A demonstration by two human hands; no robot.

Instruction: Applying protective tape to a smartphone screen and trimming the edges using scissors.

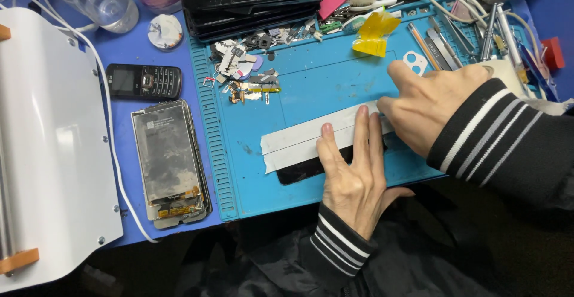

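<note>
Nearest, the left hand (353, 180) lies flat, fingers spread, pinning two white tape strips (311, 138) over a dark phone (305, 168) so it stays put on the blue mat (311, 87). Just right, the right hand (433, 108) curls knuckles-up, fingertips pressing the strips' far end. Neither hand grips anything. Farther left on the tabletop (173, 64) lie an opened phone (169, 159) and a keypad phone (143, 81).

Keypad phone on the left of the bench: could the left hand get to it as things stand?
Probably yes. The left hand lies flat on the white strips; between it and the keypad phone there is only the blue mat and low small parts. It holds nothing.
</note>
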